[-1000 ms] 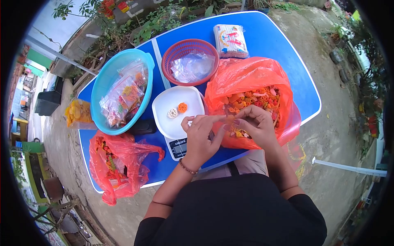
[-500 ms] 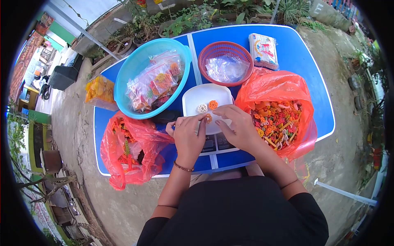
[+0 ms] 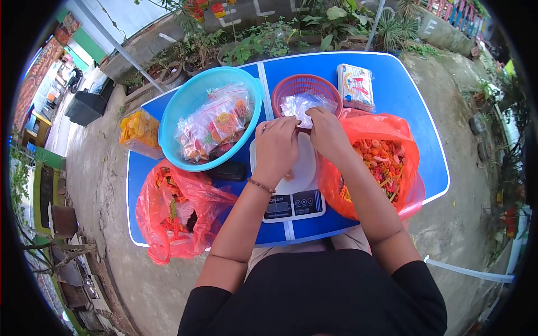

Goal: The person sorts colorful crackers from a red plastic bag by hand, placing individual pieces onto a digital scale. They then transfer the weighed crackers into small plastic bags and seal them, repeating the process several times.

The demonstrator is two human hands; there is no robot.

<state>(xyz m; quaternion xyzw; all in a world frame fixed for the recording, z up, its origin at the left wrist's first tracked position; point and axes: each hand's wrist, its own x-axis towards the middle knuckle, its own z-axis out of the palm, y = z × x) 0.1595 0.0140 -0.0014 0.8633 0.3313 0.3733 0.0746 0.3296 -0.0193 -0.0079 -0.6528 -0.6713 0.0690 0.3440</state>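
Note:
My left hand (image 3: 277, 147) and my right hand (image 3: 329, 133) are together at the front rim of the red plastic basket (image 3: 305, 80). Their fingertips pinch a clear plastic bag (image 3: 305, 116), which lies against the other clear bags (image 3: 302, 102) in the basket. Under my wrists is the white tray (image 3: 305, 171) of a digital scale (image 3: 294, 207). An orange-brown snack piece (image 3: 289, 176) shows on the tray beside my left wrist; my hands and arms cover part of the tray.
A turquoise basin (image 3: 166, 147) holds filled zip bags. Open red plastic bags of colourful snacks stand at the left (image 3: 159, 224) and right (image 3: 406, 131). A tub of yellow chips (image 3: 139, 130), a black object (image 3: 228, 171) and a wrapped pack (image 3: 355, 87) sit on the blue table (image 3: 406, 84).
Both hands have moved forward from the tray to the basket and now pinch a clear bag. The view has tilted slightly, and more of the scale's front panel shows.

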